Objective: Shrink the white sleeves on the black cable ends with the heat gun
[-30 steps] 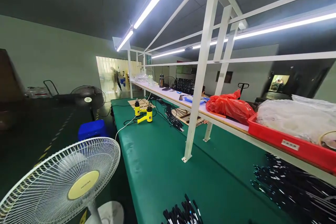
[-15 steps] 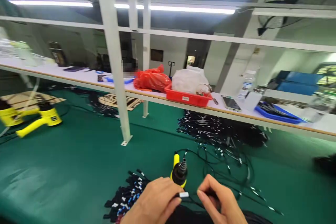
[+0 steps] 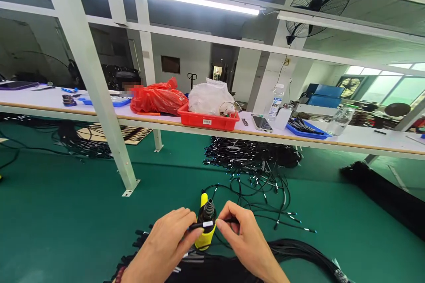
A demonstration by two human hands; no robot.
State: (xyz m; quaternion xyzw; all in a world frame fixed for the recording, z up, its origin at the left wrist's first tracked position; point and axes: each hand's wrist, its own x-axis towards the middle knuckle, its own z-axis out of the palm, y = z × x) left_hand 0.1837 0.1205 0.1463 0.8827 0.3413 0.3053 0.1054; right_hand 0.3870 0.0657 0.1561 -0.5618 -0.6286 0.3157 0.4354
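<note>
We are pinching a thin black cable [image 3: 212, 222] between our left hand [image 3: 166, 245] and right hand [image 3: 247, 241], holding it crosswise just above the upright yellow heat gun's [image 3: 206, 225] nozzle, both hands equally near.

green table [image 3: 83, 230], yellow-and-black heat gun [image 3: 206, 225], red tray [image 3: 207, 120], blue tray [image 3: 307, 131], black cables [image 3: 252, 163].

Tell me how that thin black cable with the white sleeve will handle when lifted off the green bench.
The black cable is probably floppy: the loose ones behind curl in loops on the green bench. It looks light, since the left hand and right hand hold it by fingertips alone. It may snag in the cable pile.
</note>
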